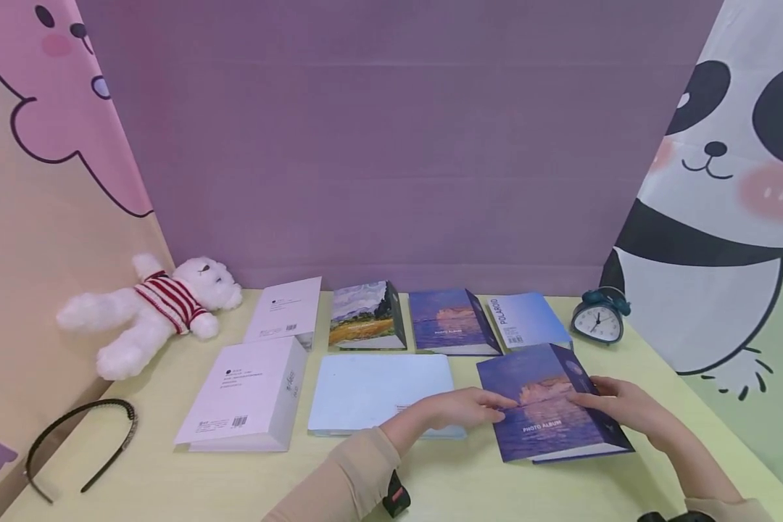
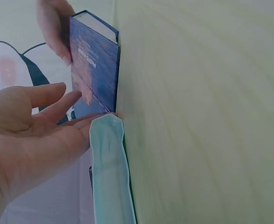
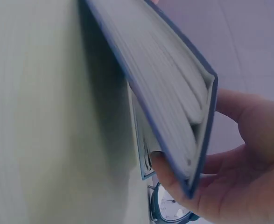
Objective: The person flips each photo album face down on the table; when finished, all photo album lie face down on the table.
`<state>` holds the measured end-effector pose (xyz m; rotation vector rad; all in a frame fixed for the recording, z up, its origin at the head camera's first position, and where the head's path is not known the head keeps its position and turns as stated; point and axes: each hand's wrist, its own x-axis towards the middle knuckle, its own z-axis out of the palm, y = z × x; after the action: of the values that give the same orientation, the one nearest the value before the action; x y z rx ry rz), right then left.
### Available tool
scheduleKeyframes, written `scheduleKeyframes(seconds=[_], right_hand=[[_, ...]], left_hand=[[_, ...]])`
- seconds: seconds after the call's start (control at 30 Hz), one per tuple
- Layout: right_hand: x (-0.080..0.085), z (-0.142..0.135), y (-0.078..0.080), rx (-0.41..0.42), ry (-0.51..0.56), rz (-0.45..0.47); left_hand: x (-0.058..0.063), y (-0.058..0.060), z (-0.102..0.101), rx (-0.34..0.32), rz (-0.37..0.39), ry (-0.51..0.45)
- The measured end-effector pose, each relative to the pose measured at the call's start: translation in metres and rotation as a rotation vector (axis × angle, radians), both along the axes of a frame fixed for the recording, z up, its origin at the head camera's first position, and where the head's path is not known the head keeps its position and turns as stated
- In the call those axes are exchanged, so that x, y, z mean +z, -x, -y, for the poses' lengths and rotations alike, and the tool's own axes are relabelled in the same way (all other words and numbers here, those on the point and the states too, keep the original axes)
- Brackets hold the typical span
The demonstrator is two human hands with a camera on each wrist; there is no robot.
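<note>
My right hand [image 1: 633, 409] grips the spine side of a purple-blue photo album [image 1: 541, 406] at the front right, thumb on the cover. In the right wrist view, a finger of the right hand [image 3: 249, 163] reaches under the lower edge of the album [image 3: 174, 88], whose white pages show. That edge is tilted off the table. My left hand [image 1: 460, 409] reaches over the corner of a pale blue album [image 1: 378, 391], its extended fingertips at the purple-blue cover; whether they press cannot be told. The left wrist view shows the left hand [image 2: 34, 126] with loosely extended fingers.
Behind stand a white album [image 1: 287, 308], a landscape album [image 1: 362, 315], another purple-blue album [image 1: 450, 319] and a blue Polaroid album [image 1: 528, 319]. A larger white album [image 1: 244, 395] lies front left. A teddy bear [image 1: 170, 304] and headband [image 1: 81, 406] are left, an alarm clock [image 1: 598, 319] right.
</note>
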<state>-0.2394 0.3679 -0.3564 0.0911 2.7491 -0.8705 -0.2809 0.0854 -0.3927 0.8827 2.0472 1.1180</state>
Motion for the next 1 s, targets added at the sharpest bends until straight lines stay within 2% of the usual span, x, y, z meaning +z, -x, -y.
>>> scheduleKeyframes(seconds=[0.2, 0.47, 1.0], right_hand=[[-0.002, -0.003, 0.004, 0.023, -0.006, -0.003], [-0.017, -0.006, 0.007, 0.04, 0.0, 0.049], [-0.025, -0.004, 0.011, 0.038, -0.009, 0.046]], left_hand=[[0.004, 0.0, 0.001, 0.036, -0.015, -0.003], [0.004, 0.0, 0.002, 0.034, -0.021, 0.008], [0.001, 0.0, 0.005, 0.024, -0.039, 0.039]])
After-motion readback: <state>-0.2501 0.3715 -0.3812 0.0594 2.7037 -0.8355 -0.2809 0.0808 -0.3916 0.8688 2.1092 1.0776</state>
